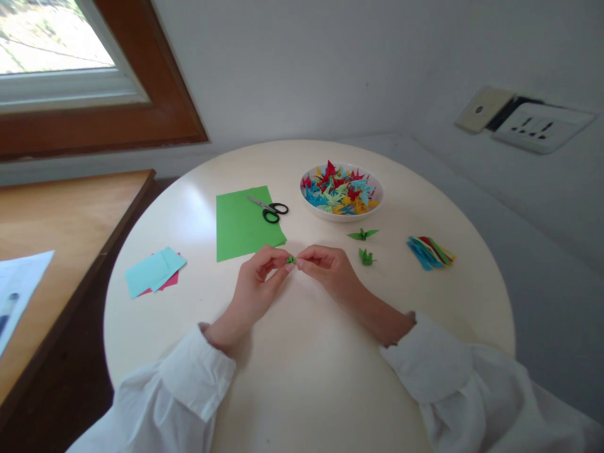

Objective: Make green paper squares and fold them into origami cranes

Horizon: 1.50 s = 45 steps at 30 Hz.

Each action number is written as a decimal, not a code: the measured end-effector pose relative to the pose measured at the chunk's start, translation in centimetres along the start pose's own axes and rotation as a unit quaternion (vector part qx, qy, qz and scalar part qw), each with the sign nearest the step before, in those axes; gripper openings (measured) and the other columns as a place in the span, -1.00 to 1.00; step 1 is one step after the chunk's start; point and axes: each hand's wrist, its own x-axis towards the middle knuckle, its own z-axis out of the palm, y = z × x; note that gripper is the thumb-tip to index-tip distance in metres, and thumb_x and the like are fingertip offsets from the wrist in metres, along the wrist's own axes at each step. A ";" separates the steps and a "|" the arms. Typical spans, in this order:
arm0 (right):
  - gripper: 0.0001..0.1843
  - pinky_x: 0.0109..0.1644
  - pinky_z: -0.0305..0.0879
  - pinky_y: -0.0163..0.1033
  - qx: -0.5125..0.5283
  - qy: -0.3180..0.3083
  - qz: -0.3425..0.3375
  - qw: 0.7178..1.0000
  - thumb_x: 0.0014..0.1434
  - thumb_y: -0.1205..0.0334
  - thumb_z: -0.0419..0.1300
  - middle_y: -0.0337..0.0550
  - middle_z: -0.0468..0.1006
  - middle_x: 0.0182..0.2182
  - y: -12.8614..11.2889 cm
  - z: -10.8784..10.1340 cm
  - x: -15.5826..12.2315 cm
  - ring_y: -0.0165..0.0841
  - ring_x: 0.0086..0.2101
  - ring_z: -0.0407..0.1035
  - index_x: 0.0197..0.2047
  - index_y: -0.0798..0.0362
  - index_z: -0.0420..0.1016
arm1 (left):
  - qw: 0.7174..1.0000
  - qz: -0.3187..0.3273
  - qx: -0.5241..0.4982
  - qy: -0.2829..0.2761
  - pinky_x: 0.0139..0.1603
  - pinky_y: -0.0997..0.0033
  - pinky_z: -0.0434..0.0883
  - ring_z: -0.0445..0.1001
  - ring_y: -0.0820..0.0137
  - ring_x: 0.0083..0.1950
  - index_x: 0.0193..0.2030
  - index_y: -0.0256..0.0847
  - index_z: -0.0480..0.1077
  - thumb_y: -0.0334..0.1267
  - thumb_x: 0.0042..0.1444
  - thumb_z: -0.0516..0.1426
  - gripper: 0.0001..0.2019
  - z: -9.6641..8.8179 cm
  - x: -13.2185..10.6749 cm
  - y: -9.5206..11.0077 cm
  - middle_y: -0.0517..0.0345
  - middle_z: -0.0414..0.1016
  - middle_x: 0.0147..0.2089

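Between the fingertips of both hands is a small folded green paper piece [291,259], partly covered by the fingers; its exact shape is too small to make out. My left hand [262,275] pinches it from the left, thumb and forefinger together. From the right, my right hand [330,269] pinches its other side. Two green paper cranes lie on the table to the right of my right hand: one with spread wings [363,234], and a more compact one [366,257] nearer to me. Just beyond my left hand are green paper sheets [240,226], with black-handled scissors [270,208] resting across their right edge.
A white bowl [342,217] full of colourful paper cranes stands at the back. Colourful paper strips [430,253] lie at the right, light blue and red paper pieces [155,272] at the left. A wooden desk [89,207] adjoins the round white table [302,377].
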 end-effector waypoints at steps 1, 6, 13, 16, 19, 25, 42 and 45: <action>-0.89 -0.42 0.24 -0.31 -0.001 0.000 0.002 1.000 -0.07 0.22 0.21 -0.26 0.48 -0.57 0.0 0.0 0.0 -0.45 -0.50 0.29 -0.54 0.07 0.48 | 1.000 0.004 0.003 0.001 -0.32 0.47 0.32 0.40 0.43 -0.35 -0.41 -0.22 0.44 -0.33 -0.03 0.23 -0.95 0.0 0.0 0.0 0.15 0.45 -0.39; -0.89 -0.42 0.21 -0.32 0.004 0.003 0.010 1.000 -0.08 0.23 0.21 -0.27 0.46 -0.59 0.0 0.1 0.0 -0.46 -0.51 0.27 -0.56 0.08 0.47 | 0.999 0.030 0.019 -0.003 -0.31 0.47 0.34 0.40 0.43 -0.34 -0.40 -0.23 0.44 -0.34 -0.01 0.21 -0.97 0.0 0.0 -0.3 0.13 0.45 -0.38; -0.90 -0.39 0.20 -0.32 0.020 -0.003 0.025 0.999 -0.10 0.24 0.22 -0.27 0.47 -0.58 -0.1 0.0 0.0 -0.45 -0.50 0.27 -0.56 0.08 0.48 | 0.999 0.033 0.009 -0.010 -0.31 0.46 0.36 0.40 0.43 -0.35 -0.41 -0.24 0.42 -0.29 -0.02 0.21 -0.92 -0.1 0.1 -0.5 0.12 0.45 -0.39; -0.90 -0.38 0.20 -0.31 0.024 -0.005 0.031 0.999 -0.10 0.24 0.22 -0.27 0.46 -0.58 -0.3 0.0 0.0 -0.45 -0.50 0.27 -0.56 0.08 0.47 | 1.000 0.028 0.009 -0.007 -0.30 0.45 0.36 0.40 0.43 -0.35 -0.42 -0.23 0.42 -0.27 -0.02 0.22 -0.91 0.0 0.1 -0.5 0.13 0.45 -0.40; -0.90 -0.38 0.19 -0.30 0.025 -0.005 0.045 0.999 -0.11 0.24 0.21 -0.28 0.45 -0.58 -0.4 0.0 0.0 -0.45 -0.49 0.26 -0.57 0.07 0.46 | 1.000 0.026 0.005 -0.008 -0.30 0.46 0.35 0.40 0.42 -0.34 -0.41 -0.23 0.42 -0.29 -0.03 0.22 -0.92 0.0 0.1 -0.5 0.13 0.45 -0.40; -0.90 -0.41 0.12 -0.31 0.057 0.003 0.082 0.995 -0.18 0.24 0.21 -0.32 0.38 -0.63 -0.4 0.1 0.0 -0.48 -0.53 0.17 -0.60 0.08 0.43 | 1.000 0.024 -0.005 -0.015 -0.30 0.47 0.34 0.39 0.44 -0.35 -0.41 -0.23 0.41 -0.34 -0.02 0.21 -0.95 0.0 0.1 -0.5 0.15 0.44 -0.40; -0.91 -0.43 -0.05 -0.29 0.145 -0.036 0.151 0.977 -0.20 0.25 0.18 -0.36 0.25 -0.67 0.3 0.2 0.2 -0.50 -0.55 0.07 -0.64 0.08 0.39 | 0.998 -0.014 -0.049 -0.040 -0.39 0.51 0.24 0.28 0.51 -0.43 -0.38 -0.24 0.40 -0.28 0.00 0.22 -0.91 0.0 0.0 -1.2 0.21 0.37 -0.45; -0.90 -0.43 -0.07 -0.28 0.146 -0.048 0.158 0.975 -0.19 0.25 0.17 -0.36 0.24 -0.67 0.4 0.2 0.1 -0.50 -0.55 0.06 -0.64 0.08 0.39 | 0.995 -0.037 -0.082 -0.043 -0.43 0.52 0.22 0.26 0.52 -0.46 -0.39 -0.23 0.39 -0.24 -0.02 0.23 -0.87 0.0 0.1 -1.3 0.25 0.34 -0.48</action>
